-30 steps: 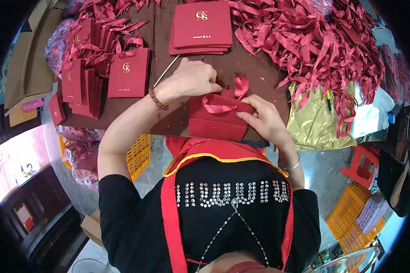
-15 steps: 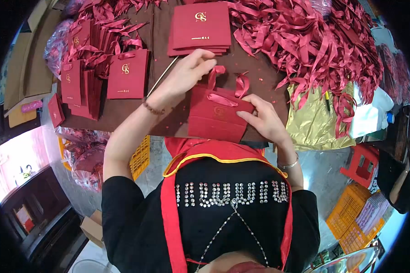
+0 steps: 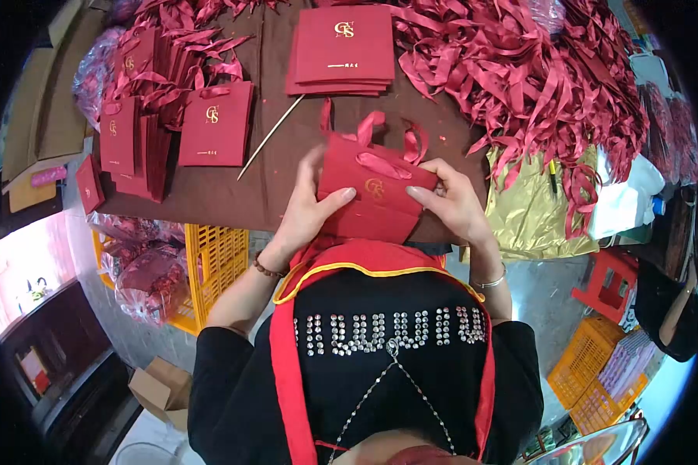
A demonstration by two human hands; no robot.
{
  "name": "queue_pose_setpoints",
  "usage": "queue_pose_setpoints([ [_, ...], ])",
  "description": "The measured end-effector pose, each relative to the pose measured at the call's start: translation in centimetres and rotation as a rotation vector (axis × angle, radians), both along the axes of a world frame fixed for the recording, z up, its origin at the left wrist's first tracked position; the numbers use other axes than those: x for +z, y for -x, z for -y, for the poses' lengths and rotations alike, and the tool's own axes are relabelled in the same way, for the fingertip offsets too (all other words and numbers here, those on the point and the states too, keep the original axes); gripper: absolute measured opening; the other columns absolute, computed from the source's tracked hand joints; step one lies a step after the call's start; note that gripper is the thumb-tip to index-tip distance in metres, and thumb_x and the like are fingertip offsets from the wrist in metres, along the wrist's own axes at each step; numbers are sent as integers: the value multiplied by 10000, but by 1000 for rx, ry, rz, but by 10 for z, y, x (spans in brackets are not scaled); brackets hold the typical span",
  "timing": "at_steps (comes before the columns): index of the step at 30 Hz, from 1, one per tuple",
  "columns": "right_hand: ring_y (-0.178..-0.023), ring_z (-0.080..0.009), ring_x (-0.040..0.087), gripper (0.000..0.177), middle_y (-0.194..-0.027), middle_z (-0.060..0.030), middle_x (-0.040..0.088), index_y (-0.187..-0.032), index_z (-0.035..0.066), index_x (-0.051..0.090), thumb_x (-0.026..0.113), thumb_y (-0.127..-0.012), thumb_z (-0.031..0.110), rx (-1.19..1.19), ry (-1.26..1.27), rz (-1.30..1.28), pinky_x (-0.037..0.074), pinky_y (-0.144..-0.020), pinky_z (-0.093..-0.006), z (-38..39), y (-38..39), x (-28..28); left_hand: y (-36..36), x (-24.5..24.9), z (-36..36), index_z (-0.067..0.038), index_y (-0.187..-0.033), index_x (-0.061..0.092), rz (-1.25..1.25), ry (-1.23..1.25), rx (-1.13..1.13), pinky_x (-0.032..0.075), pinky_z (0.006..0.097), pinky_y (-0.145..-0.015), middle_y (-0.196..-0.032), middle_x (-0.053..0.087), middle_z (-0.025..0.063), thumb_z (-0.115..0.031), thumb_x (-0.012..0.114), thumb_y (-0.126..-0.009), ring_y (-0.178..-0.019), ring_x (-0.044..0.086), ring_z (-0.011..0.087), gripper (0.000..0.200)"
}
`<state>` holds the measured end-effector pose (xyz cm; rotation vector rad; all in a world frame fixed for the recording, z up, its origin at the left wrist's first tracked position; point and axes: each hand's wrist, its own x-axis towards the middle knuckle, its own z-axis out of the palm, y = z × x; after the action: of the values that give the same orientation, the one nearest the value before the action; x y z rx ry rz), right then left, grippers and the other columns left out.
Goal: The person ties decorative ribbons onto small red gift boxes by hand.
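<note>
A small red paper bag (image 3: pixel 372 203) with a gold logo is at the table's near edge. My left hand (image 3: pixel 312 203) grips its left side, thumb on the front face and fingers behind. On the upper right edge my right hand (image 3: pixel 451 200) is closed, its thumb pressed on the front. Pink ribbon (image 3: pixel 384 166) crosses the bag's front, and ribbon loops (image 3: pixel 416 141) stand up from its top. Beyond the bag lies a stack of flat red bags (image 3: pixel 345 48) with gold print. A thin stick (image 3: pixel 270 139) rests left of my hands.
Red bags with ribbon handles (image 3: pixel 215 128) stand or lie at the left. A large heap of pink ribbons (image 3: pixel 520 70) covers the right of the brown table (image 3: pixel 287 203). Gold wrapping (image 3: pixel 527 203) hangs at the right edge. Yellow crates (image 3: pixel 219 260) and a red stool (image 3: pixel 609 285) are below.
My left hand has come down from above the bag to its left side and now grips it. The bag's left side has risen slightly. My right hand remains on the right side.
</note>
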<state>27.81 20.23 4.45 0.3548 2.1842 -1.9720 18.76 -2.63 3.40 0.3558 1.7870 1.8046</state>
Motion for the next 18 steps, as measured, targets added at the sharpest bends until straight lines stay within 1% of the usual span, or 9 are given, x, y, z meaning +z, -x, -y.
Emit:
queue_pose_setpoints([
  [1, -781, -29, 516, 279, -899, 2, 583, -1101, 14, 535, 638, -847, 63, -25, -25, 25, 439, -673, -189, 2, 0, 2, 1, -1, 3, 7, -1368, 259, 0, 1, 5, 401, 324, -958, -1299, 438, 141, -121, 650, -837, -1177, 445, 179, 672],
  [3, -800, -31, 518, 290, -901, 0, 580, -1119, 17, 526, 631, -854, 68, -52, -51, 46, 440, -679, -190, 4, 2, 3, 4, -4, 8, 22, -1294, 404, 308, -7, -143, 428, 289, -921, -1196, 543, 92, -96, 603, -872, -1068, 519, 130, 481],
  [4, -817, -37, 522, 305, -903, -5, 579, -1142, 20, 514, 621, -862, 75, -168, -43, 13, 436, -697, -192, 2, 3, 0, 3, -7, 7, 25, -1217, 497, 271, -69, -116, 438, 279, -905, -1109, 601, 55, -97, 577, -891, -997, 553, 112, 357],
  [5, -834, -43, 525, 320, -905, -9, 577, -1165, 23, 501, 611, -870, 83, -286, -35, -18, 433, -714, -194, 1, 3, -4, 4, -7, 6, 25, -1217, 497, 270, -70, -121, 438, 279, -905, -1109, 601, 55, -97, 577, -891, -997, 553, 112, 357],
  [6, -848, -57, 531, 353, -914, -18, 578, -1206, 29, 481, 598, -878, 89, -337, 114, -94, 420, -751, -194, 0, 7, -11, 5, -7, 5, 23, -1232, 482, 257, -63, -157, 436, 281, -908, -1126, 592, 57, -101, 579, -891, -1010, 547, 114, 376],
  [9, -826, -62, 534, 378, -921, -18, 585, -1227, 27, 470, 599, -876, 81, -308, 124, -57, 414, -770, -193, -6, 11, -10, 9, -6, -1, 19, -1255, 458, 231, -77, -214, 433, 284, -912, -1148, 578, 60, -107, 577, -892, -1030, 536, 115, 402],
  [11, -822, -56, 533, 365, -912, -10, 586, -1206, 27, 496, 614, -863, 68, -319, 165, -30, 417, -755, -188, -8, 14, -14, 11, -7, -4, 18, -1262, 449, 216, -101, -230, 431, 284, -914, -1153, 574, 60, -110, 575, -895, -1036, 532, 116, 408],
  [13, -812, -44, 526, 310, -894, 3, 584, -1142, 29, 540, 630, -847, 56, -331, 154, -77, 414, -738, -181, -7, 17, -13, 11, -11, -5, 16, -1273, 433, 185, -78, -274, 420, 284, -929, -1174, 558, 63, -113, 571, -898, -1062, 515, 116, 420],
  [18, -796, -32, 515, 221, -874, 17, 577, -1045, 36, 564, 637, -836, 43, -284, 123, -109, 411, -714, -176, -12, 18, -24, 12, -14, -6, 16, -1273, 429, 197, -102, -301, 405, 282, -946, -1194, 540, 63, -112, 569, -899, -1085, 498, 115, 419],
])
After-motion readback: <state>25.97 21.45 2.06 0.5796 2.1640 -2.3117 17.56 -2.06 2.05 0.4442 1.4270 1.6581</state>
